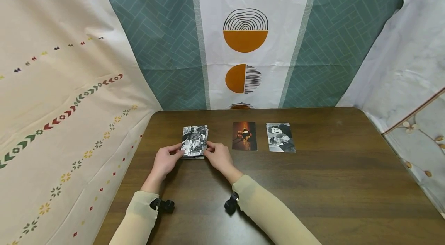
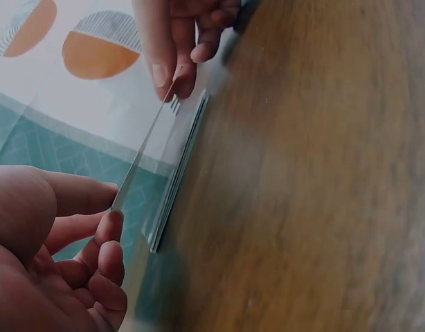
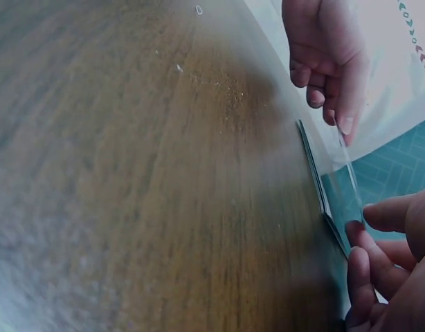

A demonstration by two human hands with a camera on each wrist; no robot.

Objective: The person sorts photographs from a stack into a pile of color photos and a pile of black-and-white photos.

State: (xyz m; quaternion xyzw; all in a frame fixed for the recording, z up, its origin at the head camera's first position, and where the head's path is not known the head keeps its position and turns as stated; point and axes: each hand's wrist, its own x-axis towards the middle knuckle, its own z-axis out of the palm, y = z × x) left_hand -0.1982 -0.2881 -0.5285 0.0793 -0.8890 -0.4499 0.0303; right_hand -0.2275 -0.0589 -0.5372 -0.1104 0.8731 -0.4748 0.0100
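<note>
Your left hand (image 1: 165, 160) and right hand (image 1: 219, 156) each pinch one side of a photo card (image 1: 194, 138), which extends from your grip toward the worktop's (image 1: 313, 191) far edge. Just beneath, near the far-left corner, lies a card stack (image 2: 180, 173), mostly hidden overhead, its count unclear. The worktop's near edge is cut off.

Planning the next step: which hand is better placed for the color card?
Probably the right hand: it is nearer the color card, while the left hand is beyond the stack. Both pinch the top card.
</note>
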